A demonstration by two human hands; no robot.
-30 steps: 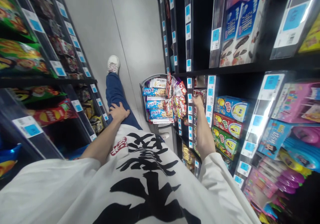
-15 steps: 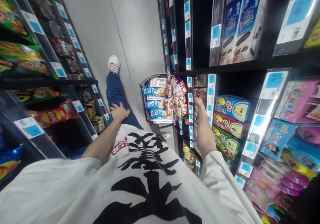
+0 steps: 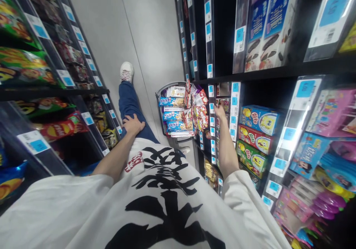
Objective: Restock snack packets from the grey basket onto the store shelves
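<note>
My left hand rests on the left knee of my blue jeans, its fingers spread and nothing held. On the right, my right hand is inside a low shelf, just behind the strip of price labels. Its fingers look curled beside a small snack packet; what they hold is mostly hidden. Left of that hand stands a shopping basket, filled with blue biscuit packs and red-and-white snack bags.
Colourful cartoon boxes and blue-and-white cookie boxes fill shelves at right. Chip bags line the black rack at left. Grey floor runs between the racks, with my white shoe on it.
My right hand has shifted slightly left, toward the shelf's front edge, and its thumb side now shows more. My left hand stays on the knee.
</note>
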